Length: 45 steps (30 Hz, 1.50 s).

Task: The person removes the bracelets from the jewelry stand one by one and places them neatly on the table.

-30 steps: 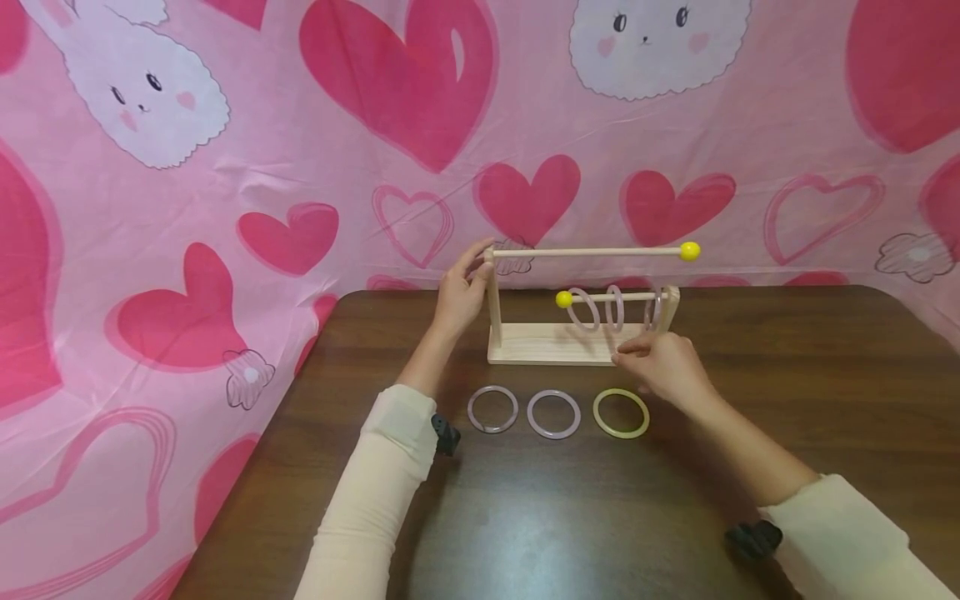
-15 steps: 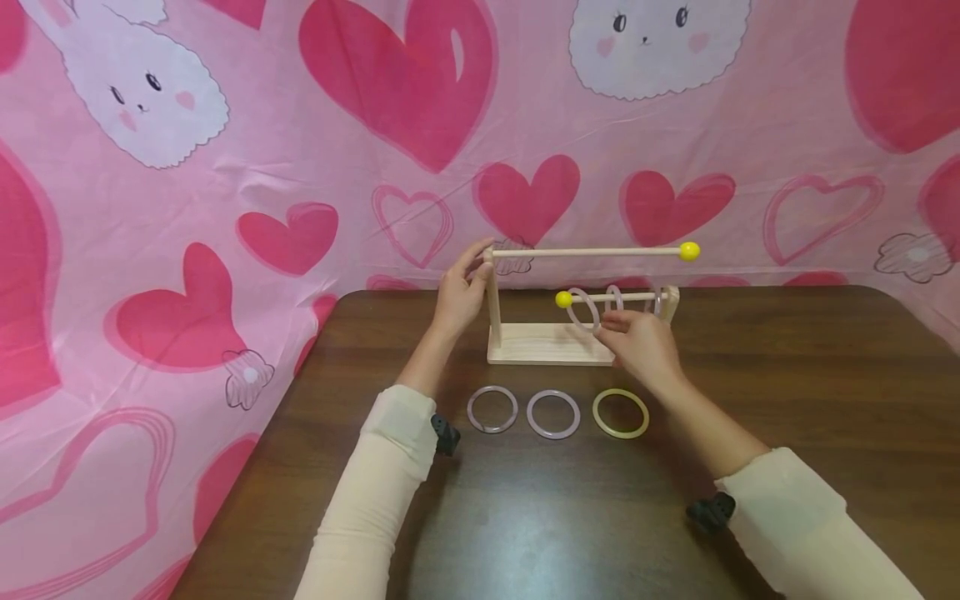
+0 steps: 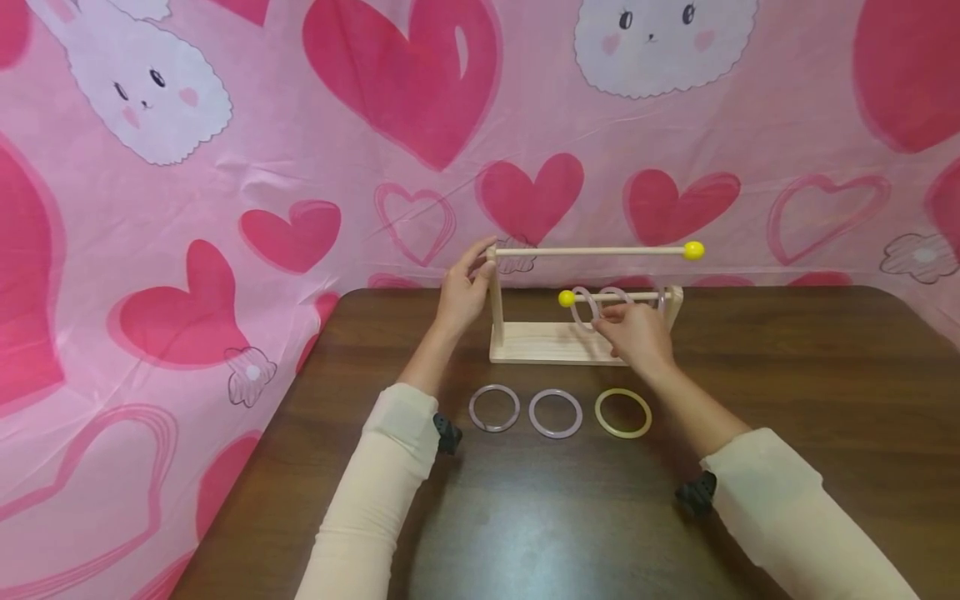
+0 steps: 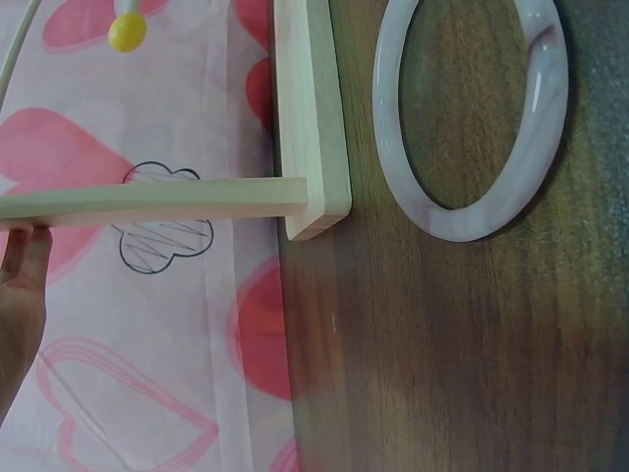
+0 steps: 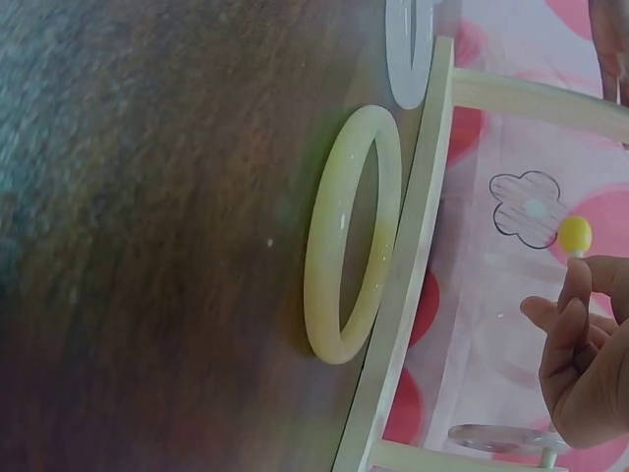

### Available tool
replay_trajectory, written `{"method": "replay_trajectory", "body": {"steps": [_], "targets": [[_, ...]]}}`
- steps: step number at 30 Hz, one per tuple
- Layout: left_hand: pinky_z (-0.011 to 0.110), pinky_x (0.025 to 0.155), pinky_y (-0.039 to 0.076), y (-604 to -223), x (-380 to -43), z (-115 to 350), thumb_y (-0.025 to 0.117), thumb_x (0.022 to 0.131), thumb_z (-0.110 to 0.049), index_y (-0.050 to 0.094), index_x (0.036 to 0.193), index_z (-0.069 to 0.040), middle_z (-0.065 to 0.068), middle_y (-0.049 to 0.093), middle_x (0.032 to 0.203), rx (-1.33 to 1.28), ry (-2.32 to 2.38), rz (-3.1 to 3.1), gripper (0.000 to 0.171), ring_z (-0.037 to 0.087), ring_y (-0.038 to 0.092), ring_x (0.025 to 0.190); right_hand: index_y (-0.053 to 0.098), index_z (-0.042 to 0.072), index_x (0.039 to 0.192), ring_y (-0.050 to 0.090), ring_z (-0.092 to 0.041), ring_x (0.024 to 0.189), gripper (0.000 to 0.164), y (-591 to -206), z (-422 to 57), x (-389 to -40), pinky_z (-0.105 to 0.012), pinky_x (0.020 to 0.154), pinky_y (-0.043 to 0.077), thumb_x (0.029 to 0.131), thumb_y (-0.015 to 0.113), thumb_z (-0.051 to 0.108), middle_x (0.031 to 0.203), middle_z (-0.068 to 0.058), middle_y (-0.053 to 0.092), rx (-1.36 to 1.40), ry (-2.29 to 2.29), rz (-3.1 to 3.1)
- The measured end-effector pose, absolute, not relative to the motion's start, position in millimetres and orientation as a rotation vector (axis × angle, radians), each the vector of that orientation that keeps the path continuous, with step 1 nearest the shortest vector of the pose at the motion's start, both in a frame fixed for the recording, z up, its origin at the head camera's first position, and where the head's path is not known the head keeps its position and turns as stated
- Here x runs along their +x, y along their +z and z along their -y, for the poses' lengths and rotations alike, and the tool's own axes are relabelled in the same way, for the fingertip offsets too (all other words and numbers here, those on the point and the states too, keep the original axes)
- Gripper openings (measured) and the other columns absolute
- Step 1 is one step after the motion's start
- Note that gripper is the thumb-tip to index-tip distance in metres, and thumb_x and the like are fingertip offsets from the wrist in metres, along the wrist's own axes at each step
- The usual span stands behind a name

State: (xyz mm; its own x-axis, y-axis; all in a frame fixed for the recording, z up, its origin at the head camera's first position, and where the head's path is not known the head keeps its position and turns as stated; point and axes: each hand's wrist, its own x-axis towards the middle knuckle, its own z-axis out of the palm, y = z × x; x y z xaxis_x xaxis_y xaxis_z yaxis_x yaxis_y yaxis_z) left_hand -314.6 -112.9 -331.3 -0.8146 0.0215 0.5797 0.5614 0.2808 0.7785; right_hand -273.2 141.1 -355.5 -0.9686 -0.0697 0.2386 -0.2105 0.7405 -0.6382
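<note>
Three glossy pale lilac rings [image 3: 576, 312] hang round the lower rod [image 3: 643, 296] of a pale wooden stand [image 3: 540, 342], between its short upright [image 3: 675, 307] and a yellow ball [image 3: 567, 298] at the rod's tip. The right hand [image 3: 641, 333] reaches in front of them, thumb and bent fingers brought together in a pinch at the middle ring [image 3: 617, 291], whose lower part the hand hides. The left hand [image 3: 461, 292] touches the top of the tall upright [image 3: 496, 304]; how far its fingers curl round the wood cannot be told. From that top the upper rod [image 3: 592, 252] runs across to a second yellow ball [image 3: 693, 250]. On the dark brown table [image 3: 510, 517], in front of the stand, two pale lilac rings [image 3: 532, 413] and one pale yellow ring [image 3: 623, 436] lie flat and apart, the yellow one rightmost
</note>
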Motion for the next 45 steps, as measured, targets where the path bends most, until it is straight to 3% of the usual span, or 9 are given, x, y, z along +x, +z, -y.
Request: {"method": "replay_trajectory", "body": {"steps": [3,17,25,29,36,45], "targets": [[0.03,0.088,0.049,-331.4,-315.1,112.7,0.055,0.092,-0.012,0.056,0.126,-0.007,0.017,0.06,0.118,-0.519,-1.555,2.098,0.035,0.023,0.057,0.108,0.067,-0.002,0.106,0.056,-0.012,0.041,0.033,-357.7,-140.5,-274.3,-0.025,0.033,0.032,0.087,0.061,0.024,0.065,-0.014,0.067,0.205,1.036,2.746],[0.03,0.089,0.049,-330.8,-313.5,112.8,0.055,0.092,-0.012,0.056,0.127,-0.007,0.017,0.058,0.121,-0.515,-1.561,2.099,0.035,0.023,0.056,0.11,0.071,-0.001,0.096,0.058,-0.014,0.041,0.025,-363.6,-134.7,-274.7,-0.025,0.032,0.039,0.087,0.062,0.02,0.075,-0.016,0.069,0.191,1.053,2.684],[0.035,0.092,0.047,-311.7,-291.6,107.6,0.053,0.092,-0.002,0.053,0.125,0.002,0.024,0.055,0.121,-0.52,-1.589,2.098,0.033,0.03,0.055,0.111,0.072,0.0,0.09,0.056,-0.01,0.039,0.02,-362.7,-132.6,-273.7,-0.025,0.032,0.038,0.086,0.062,0.016,0.073,-0.014,0.069,0.22,1.02,2.655],[0.033,0.09,0.048,-320.8,-302.2,109.8,0.054,0.092,-0.006,0.054,0.126,-0.003,0.02,0.056,0.122,-0.512,-1.589,2.103,0.034,0.026,0.056,0.111,0.073,0.001,0.09,0.056,-0.01,0.039,0.019,-362.1,-131.6,-273.8,-0.025,0.032,0.038,0.085,0.062,0.016,0.073,-0.014,0.069,0.215,1.022,2.657],[0.035,0.088,0.049,-320.4,-301.5,110.3,0.054,0.092,-0.003,0.053,0.126,0.003,0.025,0.056,0.119,-0.544,-1.571,2.086,0.034,0.033,0.055,0.109,0.073,0.001,0.089,0.056,-0.011,0.039,0.021,-361.8,-131.0,-272.8,-0.026,0.032,0.038,0.085,0.06,0.017,0.072,-0.013,0.069,0.215,1.02,2.651],[0.032,0.084,0.051,-331.7,-313.4,113.2,0.056,0.092,-0.012,0.055,0.126,-0.005,0.019,0.06,0.117,-0.535,-1.565,2.077,0.035,0.025,0.057,0.107,0.072,0.0,0.09,0.055,-0.01,0.038,0.02,-362.7,-128.7,-270.6,-0.025,0.032,0.038,0.086,0.061,0.016,0.07,-0.013,0.068,0.242,1.009,2.633]]}}
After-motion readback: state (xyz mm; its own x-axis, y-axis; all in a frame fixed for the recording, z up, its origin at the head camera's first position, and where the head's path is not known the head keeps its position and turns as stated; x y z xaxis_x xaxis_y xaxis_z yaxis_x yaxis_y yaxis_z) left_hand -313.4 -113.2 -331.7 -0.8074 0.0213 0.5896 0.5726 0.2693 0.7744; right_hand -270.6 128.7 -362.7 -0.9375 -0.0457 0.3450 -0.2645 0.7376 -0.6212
